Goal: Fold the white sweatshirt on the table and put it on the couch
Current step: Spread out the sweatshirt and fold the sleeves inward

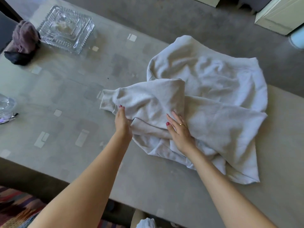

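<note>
The white sweatshirt (213, 99) lies rumpled on the right half of the glass-topped table (65, 89). One sleeve is folded across its front, and the cuff points left. My left hand (122, 122) grips the sleeve just behind the cuff, thumb on top and fingers hidden under the cloth. My right hand (178, 130) rests flat, fingers spread, on the sweatshirt near the second cuff. The far part of the sweatshirt reaches past the table's far edge. No couch is in view.
A cut-glass lidded dish (67, 28) stands at the far left of the table. Beside it lies a purple and black bundle of cloth (23, 42). Spectacles and a clear glass object (6, 109) sit at the left edge. A patterned rug (18, 209) lies below the near edge.
</note>
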